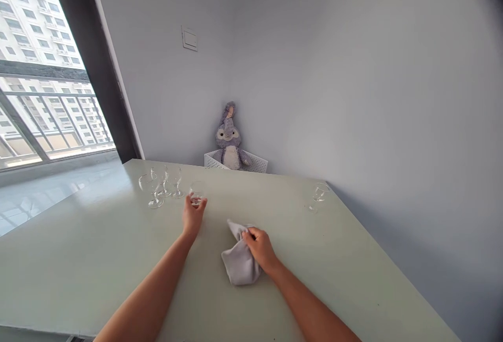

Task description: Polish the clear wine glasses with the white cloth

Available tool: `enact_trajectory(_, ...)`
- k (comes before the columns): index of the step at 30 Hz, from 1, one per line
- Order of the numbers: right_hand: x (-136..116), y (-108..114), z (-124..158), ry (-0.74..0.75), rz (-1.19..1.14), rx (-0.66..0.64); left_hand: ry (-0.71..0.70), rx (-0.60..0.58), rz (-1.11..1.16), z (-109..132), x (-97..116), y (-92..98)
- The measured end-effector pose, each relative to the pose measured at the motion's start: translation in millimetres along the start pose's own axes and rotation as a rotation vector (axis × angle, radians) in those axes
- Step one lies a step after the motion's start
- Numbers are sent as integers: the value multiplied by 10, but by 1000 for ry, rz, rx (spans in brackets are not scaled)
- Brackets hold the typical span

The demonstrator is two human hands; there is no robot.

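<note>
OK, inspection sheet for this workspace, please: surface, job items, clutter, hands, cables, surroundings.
Surface: table, pale and glossy
Job items: glasses clustered at left; one glass at the left hand; far-right glass stands apart; grey cloth in the right hand
Clutter: toy in a white basket, past the table's far edge
Hands: left, thumb and fingers around its glass; right, gripping the cloth
Cables: nothing seen
Surroundings: window at left; switch on the wall

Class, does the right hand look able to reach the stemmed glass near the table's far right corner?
Probably yes: nothing stands between the right hand and that stemmed glass, though that hand holds a gray cloth.
</note>
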State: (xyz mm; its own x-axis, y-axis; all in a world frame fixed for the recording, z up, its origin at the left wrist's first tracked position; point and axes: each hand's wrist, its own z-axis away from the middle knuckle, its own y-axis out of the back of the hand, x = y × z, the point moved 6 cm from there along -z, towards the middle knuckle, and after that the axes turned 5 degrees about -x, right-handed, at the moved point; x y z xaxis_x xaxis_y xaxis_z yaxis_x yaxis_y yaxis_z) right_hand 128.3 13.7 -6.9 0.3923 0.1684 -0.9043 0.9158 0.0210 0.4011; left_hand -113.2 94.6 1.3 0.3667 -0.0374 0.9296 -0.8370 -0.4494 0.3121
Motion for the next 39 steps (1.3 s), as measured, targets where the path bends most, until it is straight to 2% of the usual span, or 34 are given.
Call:
enact_trajectory(3,159,188,-87,-179,-686,88,-107,-124,-177,225,177,-204)
enact_trajectory(5,216,275,-125,-254,-1016,157,-201,-177,-262,354,275,-301)
enact_trajectory(7,227,332,-149,-288,-1193,193,-299,-212,-328,450,346,-370)
enact_trajectory(9,201,381,-158,-270,-1255,216,-372,-232,-378,509,382,-413)
enact_trajectory(12,85,445,-136,-137,-1212,234,-414,-241,-430,554,398,-446)
enact_trajectory(15,-91,436,-68,15,-1057,198,-419,-258,-473,608,419,-481)
enact_trajectory(20,-344,238,47,115,-554,14,-505,-330,-510,756,506,-561)
enact_trajectory(23,-356,103,58,93,-400,-150,-603,-307,-544,817,563,-557)
enact_trajectory(26,-263,1,42,21,-385,-293,-796,-310,-625,906,644,-580)
enact_trajectory(29,-150,12,-1,-22,-457,-251,-942,-354,-669,999,717,-611)
enact_trajectory(31,-61,34,-30,-99,-596,-204,-989,-368,-659,1031,771,-604)
enact_trajectory(35,-9,71,-55,-229,-852,-258,-1009,-437,-618,1021,850,-579)
enact_trajectory(39,-176,216,-37,-94,-629,-394,-874,-594,-573,944,806,-578)
